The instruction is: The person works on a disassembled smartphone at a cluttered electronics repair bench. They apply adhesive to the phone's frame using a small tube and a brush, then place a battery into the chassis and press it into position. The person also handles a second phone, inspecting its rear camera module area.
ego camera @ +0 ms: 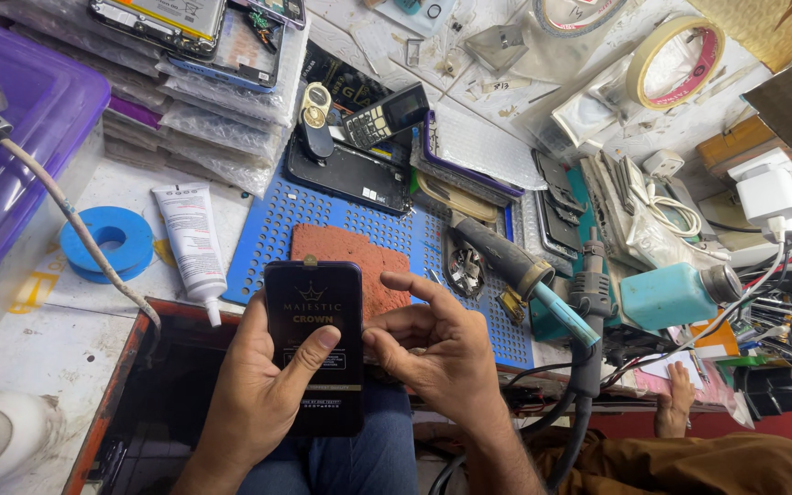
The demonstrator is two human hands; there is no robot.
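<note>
One dark flat rectangular pack [313, 344], glossy, gold crown emblem, in left hand [263, 385]: fingers wrapped behind, thumb pressed on front, grip clamped on pack. Right hand [437, 353] just right of pack, fingers curled loose, thumb tip touching pack edge, grip half spread, holding nothing. Beyond pack: one blue perforated mat [272, 220] on tabletop, one rough rust-red square pad [359, 252]. Left of pack: one white glue tube [192, 240], one blue tape ring [107, 241].

head cam | looks steeply down | close over hands, cluttered workbench [66, 321]
</note>
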